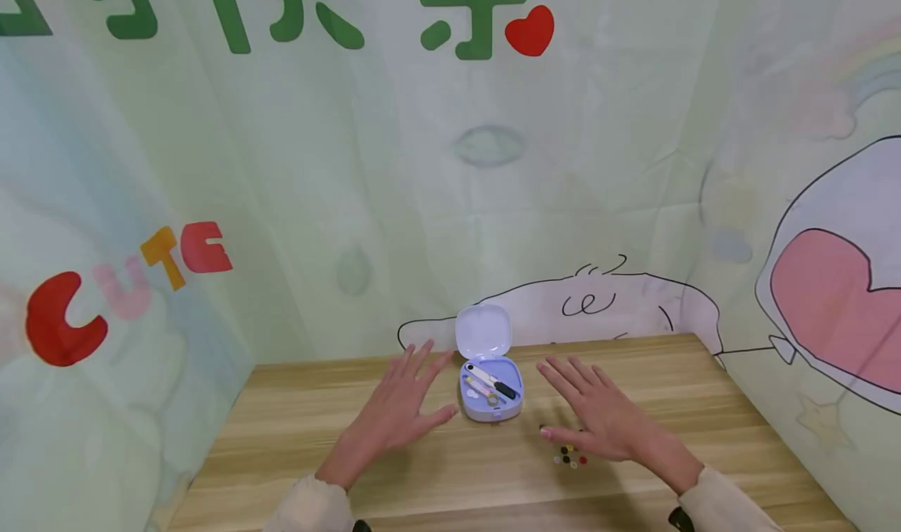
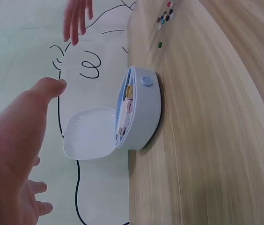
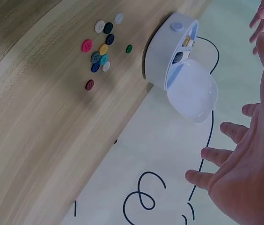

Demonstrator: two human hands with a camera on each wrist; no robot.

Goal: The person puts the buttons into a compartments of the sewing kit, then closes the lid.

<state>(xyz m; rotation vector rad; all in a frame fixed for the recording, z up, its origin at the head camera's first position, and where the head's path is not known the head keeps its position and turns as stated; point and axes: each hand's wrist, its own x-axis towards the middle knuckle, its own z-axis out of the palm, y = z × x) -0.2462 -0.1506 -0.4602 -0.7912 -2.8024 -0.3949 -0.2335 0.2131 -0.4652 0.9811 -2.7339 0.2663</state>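
Observation:
A small pale blue sewing case (image 1: 490,391) (image 2: 141,110) (image 3: 169,51) stands on the wooden table (image 1: 450,469) with its lid (image 1: 482,330) (image 2: 90,133) (image 3: 193,91) raised. Small tools and thread lie inside it. My left hand (image 1: 400,407) (image 2: 15,145) hovers left of the case, fingers spread, holding nothing. My right hand (image 1: 594,413) (image 3: 249,173) hovers to the right of the case, fingers straight and spread, likewise holding nothing. A cluster of coloured buttons (image 1: 570,455) (image 3: 101,49) (image 2: 165,15) lies on the table just under and in front of my right hand.
Printed cloth (image 1: 450,164) with cartoon drawings and letters walls the table at the back and both sides. One green button (image 3: 129,48) (image 2: 159,45) lies apart near the case. Bare wood stretches to the left and front.

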